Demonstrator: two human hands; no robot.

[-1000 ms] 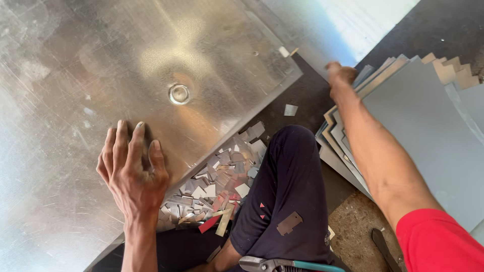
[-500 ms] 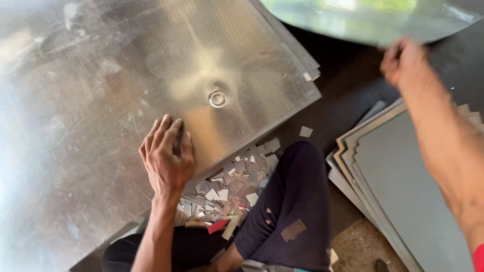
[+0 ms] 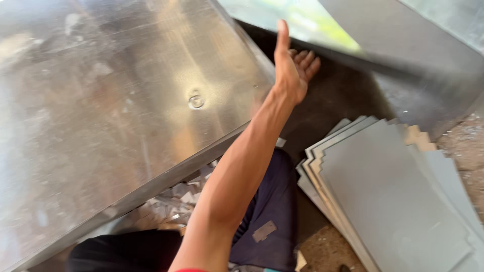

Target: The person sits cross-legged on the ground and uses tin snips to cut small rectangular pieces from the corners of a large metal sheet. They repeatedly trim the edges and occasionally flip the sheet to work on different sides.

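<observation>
My right hand reaches up across the middle of the head view, arm outstretched. Its fingers are spread and loosely curled and its thumb points up. The thumb tip lies against the lower edge of a shiny, blurred metal sheet that is tilted up at the top. Nothing is clamped in the hand. Left of the arm lies a large scuffed metal sheet with a small round dimple. My left hand is out of view.
A fanned stack of grey cut sheets lies at the right. A larger grey sheet leans at the upper right. Small metal offcuts litter the floor by my dark-trousered leg. Dark floor shows between the sheets.
My right hand moved from the right toward the centre top and opened beside the lifted sheet. My left hand left the big sheet and is gone from view. The camera moved closer.
</observation>
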